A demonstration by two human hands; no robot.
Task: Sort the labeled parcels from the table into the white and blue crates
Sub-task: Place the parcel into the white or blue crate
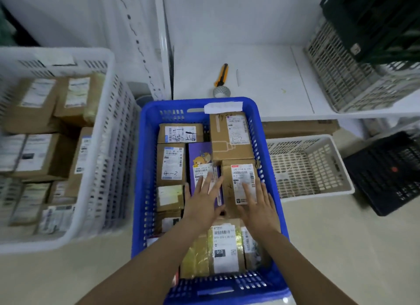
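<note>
Blue crate [145, 168] looks full. Left hand [202, 199] and right hand [258, 205] lie open, maybe pressing purple box [200, 151] and brown box [228, 182] snug. Next: check the table [261, 61].

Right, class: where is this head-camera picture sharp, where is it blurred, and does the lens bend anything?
Head view: sharpest mid-frame, where labels in the blue crate are readable; the white crate at left is smeared by blur; the left hand looks motion-blurred; wide-angle distortion tilts the post; lighting even, no hard shadows.
</note>
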